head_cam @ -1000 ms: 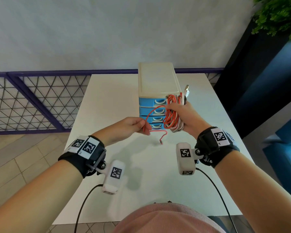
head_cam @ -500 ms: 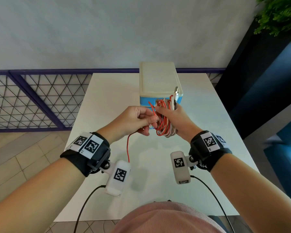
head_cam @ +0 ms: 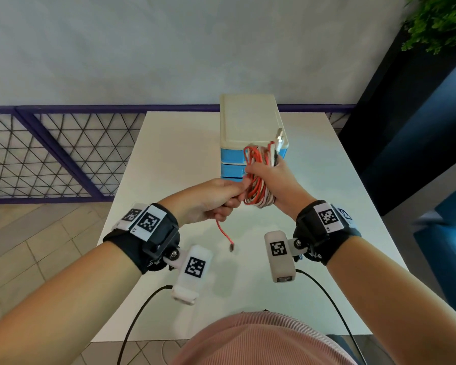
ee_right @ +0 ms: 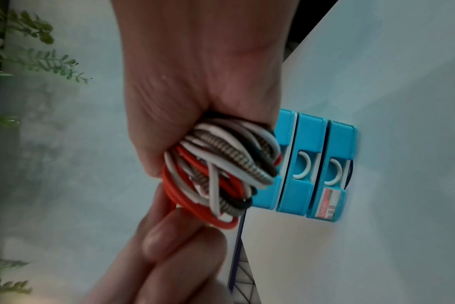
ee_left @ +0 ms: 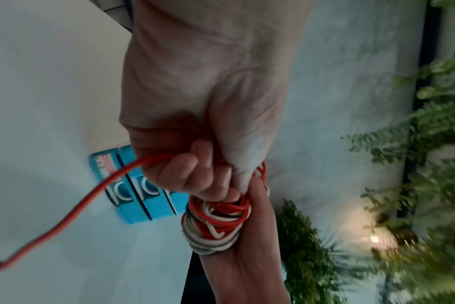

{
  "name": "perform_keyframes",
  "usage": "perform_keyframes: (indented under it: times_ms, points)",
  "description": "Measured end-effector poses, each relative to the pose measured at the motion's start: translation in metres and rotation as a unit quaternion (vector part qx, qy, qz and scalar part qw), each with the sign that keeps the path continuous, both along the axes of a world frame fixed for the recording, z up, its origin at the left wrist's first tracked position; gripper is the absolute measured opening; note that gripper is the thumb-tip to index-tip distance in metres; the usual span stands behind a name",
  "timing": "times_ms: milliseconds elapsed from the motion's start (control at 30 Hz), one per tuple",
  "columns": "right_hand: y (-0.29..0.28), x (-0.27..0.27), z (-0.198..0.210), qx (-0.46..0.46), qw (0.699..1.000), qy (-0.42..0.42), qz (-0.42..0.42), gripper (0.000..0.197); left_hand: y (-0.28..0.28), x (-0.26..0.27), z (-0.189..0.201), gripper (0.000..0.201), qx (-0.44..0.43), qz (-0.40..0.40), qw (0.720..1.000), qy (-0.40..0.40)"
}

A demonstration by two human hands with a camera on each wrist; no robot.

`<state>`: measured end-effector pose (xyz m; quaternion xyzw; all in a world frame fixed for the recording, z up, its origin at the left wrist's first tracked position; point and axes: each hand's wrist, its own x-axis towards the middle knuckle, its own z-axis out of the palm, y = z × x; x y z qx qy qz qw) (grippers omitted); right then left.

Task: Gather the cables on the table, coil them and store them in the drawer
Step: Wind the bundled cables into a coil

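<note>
My right hand (head_cam: 270,177) grips a coiled bundle of red, white and dark cables (head_cam: 257,177), held upright above the table in front of the drawer unit (head_cam: 248,119). A USB plug (head_cam: 279,137) sticks up from the top of the bundle. My left hand (head_cam: 216,198) touches the bundle's left side and pinches the loose red cable tail (head_cam: 223,233), which hangs down to a small dark plug. The coil (ee_right: 221,174) fills the right palm in the right wrist view. In the left wrist view the red tail (ee_left: 78,205) runs out of the left fist (ee_left: 195,164).
The cream drawer unit with blue drawers (ee_right: 309,164), all shut, stands at the back middle of the white table (head_cam: 169,154). A purple mesh railing (head_cam: 50,154) runs along the left. A dark panel and plants (head_cam: 437,27) stand on the right.
The left hand moved right to meet the coil, wrapping more red cable onto it. The hanging red tail grew shorter. The bundle shifted slightly left and toward me.
</note>
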<state>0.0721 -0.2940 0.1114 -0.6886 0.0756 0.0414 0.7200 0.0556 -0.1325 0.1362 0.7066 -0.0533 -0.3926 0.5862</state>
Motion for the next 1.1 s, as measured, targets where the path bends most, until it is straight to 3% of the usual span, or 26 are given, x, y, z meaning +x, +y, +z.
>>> perform_keyframes:
  times_ms: [100,200,300,367,467,567,733,867,933,1033,1100]
  points:
    - [-0.012,0.006,0.005,0.039,0.995,-0.032,-0.087,0.016,0.017,-0.001,-0.011,0.039,-0.051,-0.055,0.993,0.093]
    - [-0.033,0.011,0.008,0.102,0.988,-0.022,-0.114,0.014,0.041,-0.003,-0.025,0.033,-0.026,-0.131,0.983,0.127]
    - [-0.045,0.009,0.015,0.147,0.986,0.023,-0.075,0.023,0.052,0.001,-0.034,0.026,0.143,-0.185,0.972,-0.025]
    - [-0.043,0.004,0.021,0.146,0.988,0.042,-0.033,0.019,0.049,0.01,-0.036,0.019,0.225,-0.14,0.947,-0.181]
    - [-0.033,-0.001,0.023,0.114,0.99,0.067,0.048,0.026,0.038,0.019,-0.029,0.01,0.209,-0.031,0.921,-0.326]
    - [-0.019,-0.006,0.022,0.066,0.989,0.093,0.097,0.027,0.023,0.021,-0.014,0.012,0.144,0.03,0.906,-0.398]
    - [0.0,-0.013,0.024,0.092,0.977,0.111,0.157,0.02,0.008,0.017,-0.007,0.034,0.068,0.11,0.903,-0.409]
    - [0.006,-0.013,0.016,0.028,0.974,0.12,0.192,0.02,0.006,0.013,-0.014,0.039,0.116,0.138,0.878,-0.444]
    - [0.007,-0.013,0.014,-0.008,0.973,0.125,0.196,0.018,0.009,0.013,-0.016,0.036,0.125,0.113,0.892,-0.42]
    - [0.005,-0.011,0.015,-0.038,0.973,0.135,0.182,0.013,0.02,0.014,-0.014,0.029,0.072,0.062,0.928,-0.361]
    - [0.001,-0.01,0.016,-0.063,0.974,0.136,0.17,0.008,0.03,0.016,-0.01,0.034,0.067,0.045,0.93,-0.358]
